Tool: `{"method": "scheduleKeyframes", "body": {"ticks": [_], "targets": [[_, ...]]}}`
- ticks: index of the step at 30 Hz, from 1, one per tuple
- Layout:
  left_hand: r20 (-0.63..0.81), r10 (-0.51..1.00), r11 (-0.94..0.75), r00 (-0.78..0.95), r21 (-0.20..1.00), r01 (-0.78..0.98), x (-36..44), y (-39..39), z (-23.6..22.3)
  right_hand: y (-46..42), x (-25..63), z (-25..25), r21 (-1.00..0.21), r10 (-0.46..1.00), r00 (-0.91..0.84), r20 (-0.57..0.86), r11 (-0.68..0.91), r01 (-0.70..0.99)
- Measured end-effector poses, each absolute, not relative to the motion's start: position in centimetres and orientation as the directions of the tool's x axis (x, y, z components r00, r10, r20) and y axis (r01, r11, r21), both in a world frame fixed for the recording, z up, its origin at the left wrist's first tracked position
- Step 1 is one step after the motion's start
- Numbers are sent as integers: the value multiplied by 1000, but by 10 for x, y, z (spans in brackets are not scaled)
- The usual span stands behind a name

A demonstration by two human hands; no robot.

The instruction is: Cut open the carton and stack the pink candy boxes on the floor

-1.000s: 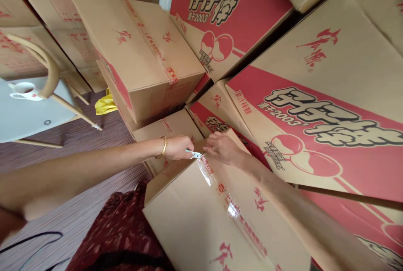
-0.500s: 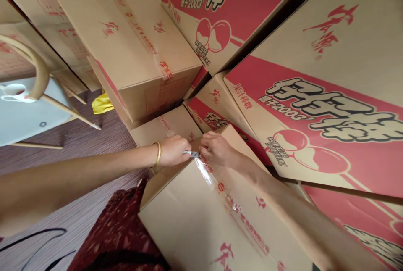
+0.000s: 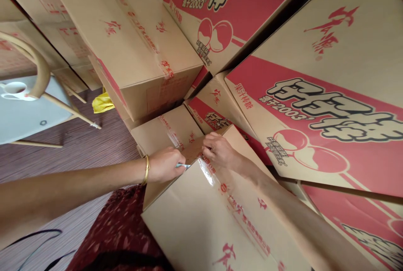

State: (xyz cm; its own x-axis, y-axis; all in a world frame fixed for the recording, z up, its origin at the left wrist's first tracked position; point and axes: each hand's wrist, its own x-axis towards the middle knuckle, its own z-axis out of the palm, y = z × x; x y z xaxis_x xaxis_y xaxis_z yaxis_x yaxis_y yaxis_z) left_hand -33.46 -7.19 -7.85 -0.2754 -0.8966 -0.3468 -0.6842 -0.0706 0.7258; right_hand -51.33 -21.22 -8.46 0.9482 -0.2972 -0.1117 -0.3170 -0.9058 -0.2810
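Note:
Directly in front of me is a cardboard box (image 3: pixel 189 216) with printed clear tape (image 3: pixel 223 187) along its top. My left hand (image 3: pixel 166 164), with a gold bangle at the wrist, is at the box's far left edge. Its fingers are closed on a small flat bluish-white object (image 3: pixel 182 165), whose tip alone sticks out; its kind does not show. Over the taped far edge, my right hand (image 3: pixel 218 151) is curled closed beside the tape's end. What its fingers hold, if anything, is hidden.
Large red-printed cartons (image 3: pixel 327 107) are stacked on the right, and another taped carton (image 3: pixel 132 40) stands at the far left. A chair (image 3: pixel 40 69), a white cup (image 3: pixel 14 90) and a yellow bag (image 3: pixel 103 102) are on the left. Cables (image 3: pixel 37 233) lie on the floor.
My left hand has moved left and slightly down, away from my right hand, with the bluish-white object. Less of that object shows now. My right hand has barely shifted.

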Motion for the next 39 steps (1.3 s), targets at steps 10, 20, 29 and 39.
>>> {"method": "scheduleKeyframes", "body": {"ticks": [10, 20, 29, 39], "targets": [[-357, -894, -175, -269, 833, -525, -341, -100, -94, -210, -512, -83, -380, -305, 951, -45, -875, -299], [-467, -859, -350, -210, 835, -424, -308, -77, -90, -189, -563, -36, -525, -569, 807, 156, -740, -420], [-512, -845, -534, -153, 820, 206, -412, -46, -51, -55, -561, -51, -976, -784, 584, -209, 127, -179], [54, -983, -114, 175, 569, -815, -442, -10, -56, -49, -615, -52, -935, -871, 339, -355, 328, -138]]}}
